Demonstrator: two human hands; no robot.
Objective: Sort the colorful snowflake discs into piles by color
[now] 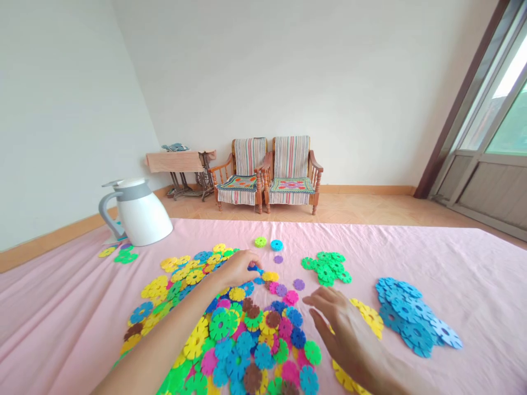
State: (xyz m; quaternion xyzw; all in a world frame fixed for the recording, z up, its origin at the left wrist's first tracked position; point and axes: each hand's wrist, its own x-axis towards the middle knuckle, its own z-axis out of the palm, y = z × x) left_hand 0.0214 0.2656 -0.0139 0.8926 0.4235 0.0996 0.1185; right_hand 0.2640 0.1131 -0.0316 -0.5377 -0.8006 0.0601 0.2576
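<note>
Plastic snowflake discs [242, 340] heaped on a pink cloth [82, 329], in front of us.

We record, largest first: a blue disc pile [411, 315] at right, a green disc cluster [325, 269] beyond the heap; right hand [348, 343] spread just above the heap; left hand [236, 269] pinching a small blue disc [255, 269].

Room log, from where I'm sitting | pale pink cotton sheet [432, 274] on the table in front of me | white-and-grey jug [138, 213] on it | peach-draped treadle sewing table [175, 162] by the far wall | two wooden armchairs with striped covers [290, 170] | glass balcony door [489, 109] on my right
</note>
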